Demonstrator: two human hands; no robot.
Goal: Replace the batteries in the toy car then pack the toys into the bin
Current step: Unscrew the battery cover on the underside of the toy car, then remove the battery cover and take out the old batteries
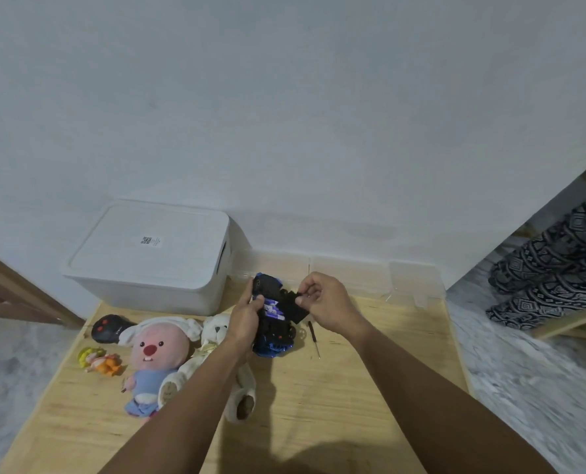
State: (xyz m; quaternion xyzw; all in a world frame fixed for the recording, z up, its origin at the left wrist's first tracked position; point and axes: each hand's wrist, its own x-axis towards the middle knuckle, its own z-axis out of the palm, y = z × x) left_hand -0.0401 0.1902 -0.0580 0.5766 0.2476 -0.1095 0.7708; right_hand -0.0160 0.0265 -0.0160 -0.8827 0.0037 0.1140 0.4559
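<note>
Blue-and-black plastic fills the left hand [247, 314], which grips the toy car [273, 314] upside down above the wooden table [353, 388]. Just right of that grip, the right hand [322, 302] pinches the black battery cover [296, 307] at the car's underside, where batteries [273, 308] show. A slip of that small cover could drop it or jolt the cells loose. A screwdriver [313, 338] lies below; the lidded white bin [154, 258] stands up-left.
</note>
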